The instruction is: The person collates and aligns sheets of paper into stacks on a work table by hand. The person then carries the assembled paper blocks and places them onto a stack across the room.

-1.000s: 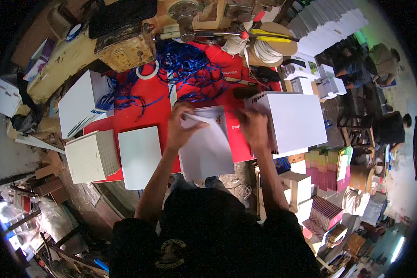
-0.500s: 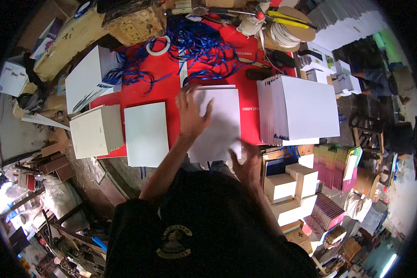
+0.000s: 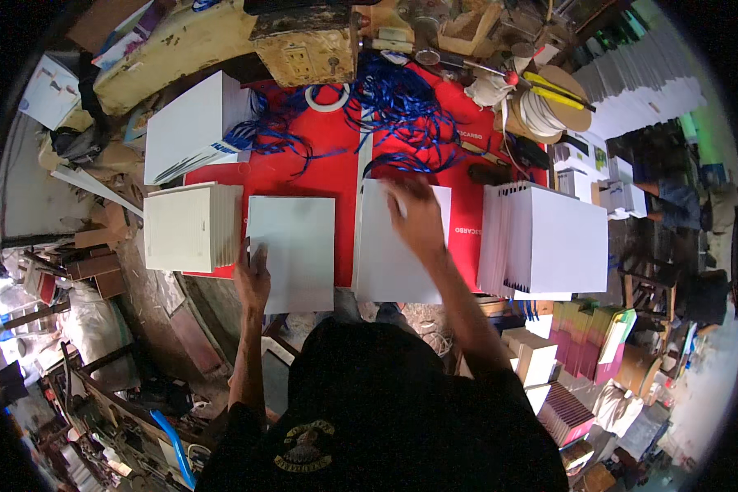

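Two white book blocks lie side by side on a red sheet. My left hand (image 3: 254, 275) is at the left edge of the left book block (image 3: 293, 246), thumb on top and fingers along the side, pinching that edge. Over the top of the right book block (image 3: 389, 254) is my right hand (image 3: 416, 215), somewhat blurred, with thumb and fingers apart and nothing visible in it. Whether its fingertips touch the paper I cannot tell.
A cream stack (image 3: 193, 228) stands left of the blocks, a tall white stack (image 3: 558, 238) to the right. Behind lie tangled blue ribbons (image 3: 402, 107), a tape roll (image 3: 328, 98) and a cord spool (image 3: 545, 115). Another white stack (image 3: 193, 123) with ribbons stands at the back left.
My left hand has moved from the right block to the left block's edge. My right hand has gone from the right block's lower right corner up to its top. The view has shifted.
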`<state>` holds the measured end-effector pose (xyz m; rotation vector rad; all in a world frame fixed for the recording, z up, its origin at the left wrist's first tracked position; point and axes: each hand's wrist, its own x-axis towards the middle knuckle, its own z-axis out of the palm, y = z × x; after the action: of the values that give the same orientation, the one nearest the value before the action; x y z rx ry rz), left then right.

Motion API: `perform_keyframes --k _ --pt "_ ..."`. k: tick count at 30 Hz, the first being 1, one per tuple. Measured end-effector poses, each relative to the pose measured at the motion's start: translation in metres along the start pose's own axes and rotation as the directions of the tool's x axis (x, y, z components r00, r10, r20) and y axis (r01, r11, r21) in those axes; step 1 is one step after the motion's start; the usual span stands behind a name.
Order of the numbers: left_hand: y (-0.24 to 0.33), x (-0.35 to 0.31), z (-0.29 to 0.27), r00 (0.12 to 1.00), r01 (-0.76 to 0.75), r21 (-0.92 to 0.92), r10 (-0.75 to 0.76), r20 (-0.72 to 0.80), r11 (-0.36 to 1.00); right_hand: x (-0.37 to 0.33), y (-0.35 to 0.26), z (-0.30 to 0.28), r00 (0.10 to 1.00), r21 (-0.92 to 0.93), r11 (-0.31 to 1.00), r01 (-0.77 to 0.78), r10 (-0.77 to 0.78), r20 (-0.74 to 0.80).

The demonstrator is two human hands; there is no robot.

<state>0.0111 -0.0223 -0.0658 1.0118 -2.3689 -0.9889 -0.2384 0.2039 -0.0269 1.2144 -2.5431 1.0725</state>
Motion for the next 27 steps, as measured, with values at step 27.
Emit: perform_keyframes --k 27 --pt "0.152 0.057 0.176 0.595 -0.774 -0.135 0.784 0.178 0.619 -0.003 0.073 -0.09 0.981 -0.279 0.943 -0.179 0.151 -0.122"
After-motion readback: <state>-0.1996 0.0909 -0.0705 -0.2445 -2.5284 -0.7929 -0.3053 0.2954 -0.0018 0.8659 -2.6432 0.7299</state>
